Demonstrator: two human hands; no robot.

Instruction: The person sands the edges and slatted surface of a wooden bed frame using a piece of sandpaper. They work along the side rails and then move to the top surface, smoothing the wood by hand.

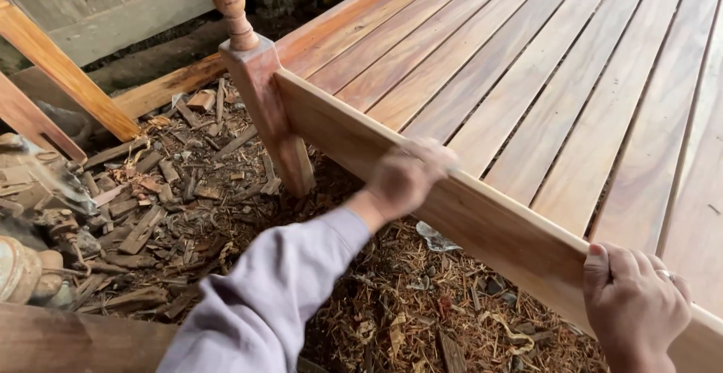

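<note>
Running from the corner post down toward the lower right of the view, the side rail [482, 215] of a reddish wooden bed frame lies under both hands. The left hand [407, 177], blurred by motion, sits on the rail's top edge with its fingers [433, 154] curled over the inner side toward the slats; whether they pinch anything between them and the wood I cannot tell, because the blur hides the fingertips. A pale grey sleeve [279, 298] leads back from that wrist. The right hand [636, 305] grips the same rail farther along, its thumb [597, 261] pressed flat against the outer face and the other fingers folded together over the top edge, a ring showing on one of them. Just beyond the fingers of both hands lie the long slats [542, 79], set side by side with narrow dark gaps between them. Past the left fingertips, along the rail, the square corner post [267, 94] stands upright, topped by a turned knob finial [230, 7]. On the palm side of both hands, below the rail's outer face, the ground is thick with wood scraps and shavings [181, 192], with a crumpled bit of pale material [437, 239] lying just under the left wrist. Well away behind the left forearm, two loose boards [60, 71] lean at a slant, and a dusty rounded object [22, 267] sits at the view's edge.
</note>
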